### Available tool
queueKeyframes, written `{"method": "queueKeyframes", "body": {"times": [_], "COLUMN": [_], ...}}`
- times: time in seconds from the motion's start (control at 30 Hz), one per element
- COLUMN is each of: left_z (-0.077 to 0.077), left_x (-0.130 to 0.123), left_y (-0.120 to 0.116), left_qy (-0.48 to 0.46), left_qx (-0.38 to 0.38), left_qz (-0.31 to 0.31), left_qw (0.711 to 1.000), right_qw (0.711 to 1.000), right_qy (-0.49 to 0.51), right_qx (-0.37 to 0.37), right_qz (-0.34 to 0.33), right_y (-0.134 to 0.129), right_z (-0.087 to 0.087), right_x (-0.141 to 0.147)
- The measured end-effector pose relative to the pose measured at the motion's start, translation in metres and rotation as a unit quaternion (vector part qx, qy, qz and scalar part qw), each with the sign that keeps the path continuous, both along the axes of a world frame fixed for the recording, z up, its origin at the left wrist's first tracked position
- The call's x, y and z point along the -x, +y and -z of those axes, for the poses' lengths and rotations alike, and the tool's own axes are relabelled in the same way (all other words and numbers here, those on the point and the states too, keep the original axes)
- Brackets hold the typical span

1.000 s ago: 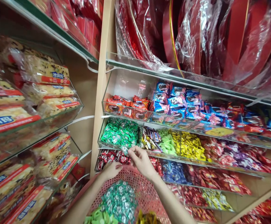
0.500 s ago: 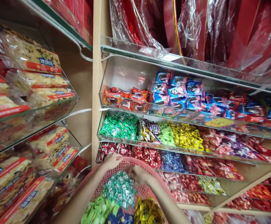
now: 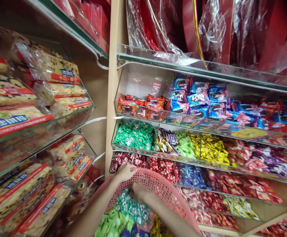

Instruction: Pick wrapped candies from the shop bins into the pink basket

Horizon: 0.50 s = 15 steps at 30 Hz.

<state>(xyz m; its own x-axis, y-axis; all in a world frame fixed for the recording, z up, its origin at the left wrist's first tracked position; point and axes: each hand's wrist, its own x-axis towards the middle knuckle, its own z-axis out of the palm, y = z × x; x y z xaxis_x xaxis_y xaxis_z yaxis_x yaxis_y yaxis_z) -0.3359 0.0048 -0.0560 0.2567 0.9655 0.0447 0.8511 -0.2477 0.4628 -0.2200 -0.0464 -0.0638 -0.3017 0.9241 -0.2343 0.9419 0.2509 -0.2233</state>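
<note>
A pink perforated plastic basket is in front of me at the bottom of the view. My left hand is closed over its far rim at the left. Inside the basket, my right hand has its fingers curled at the top of a pile of teal-green wrapped candies. The fingertips are hidden, so what it holds cannot be made out. Light green packets, dark blue packets and yellow packets also lie in the basket, partly covered by my forearms.
Glass-fronted shelves ahead hold green candies, yellow packets, red packets and blue snack packs. Packaged pastry bars fill the left shelves. A wooden post stands between both racks. Clear-wrapped red items sit above.
My right hand has moved left and down within the basket, onto the teal-green candies. My left hand stays at the rim. The whole view has shifted slightly to the left.
</note>
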Motion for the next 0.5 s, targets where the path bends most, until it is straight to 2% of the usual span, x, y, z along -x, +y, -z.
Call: {"method": "queueKeyframes", "body": {"times": [0.1, 0.17, 0.23, 0.33, 0.43, 0.5], "left_z": [0.000, 0.001, 0.002, 0.003, 0.004, 0.006], "left_x": [0.000, 0.001, 0.001, 0.002, 0.002, 0.001], "left_y": [0.000, 0.001, 0.002, 0.003, 0.004, 0.005], "left_qy": [0.003, 0.001, -0.001, -0.001, -0.009, -0.013], "left_qx": [-0.001, -0.002, 0.006, 0.025, 0.020, 0.010], "left_qz": [-0.002, 0.003, 0.005, 0.006, 0.007, 0.005], "left_qw": [1.000, 1.000, 1.000, 1.000, 1.000, 1.000], "right_qw": [1.000, 0.999, 0.999, 0.998, 0.993, 0.987], "right_qy": [-0.027, -0.031, -0.027, 0.006, 0.041, 0.056], "right_qx": [-0.003, -0.019, -0.031, -0.024, -0.066, -0.121], "right_qz": [0.015, 0.007, -0.019, -0.064, -0.092, -0.087], "right_y": [-0.003, -0.005, -0.004, 0.003, 0.023, 0.042], "right_z": [-0.009, -0.027, -0.054, -0.106, -0.156, -0.180], "right_x": [0.002, -0.001, -0.008, -0.022, -0.033, -0.036]}}
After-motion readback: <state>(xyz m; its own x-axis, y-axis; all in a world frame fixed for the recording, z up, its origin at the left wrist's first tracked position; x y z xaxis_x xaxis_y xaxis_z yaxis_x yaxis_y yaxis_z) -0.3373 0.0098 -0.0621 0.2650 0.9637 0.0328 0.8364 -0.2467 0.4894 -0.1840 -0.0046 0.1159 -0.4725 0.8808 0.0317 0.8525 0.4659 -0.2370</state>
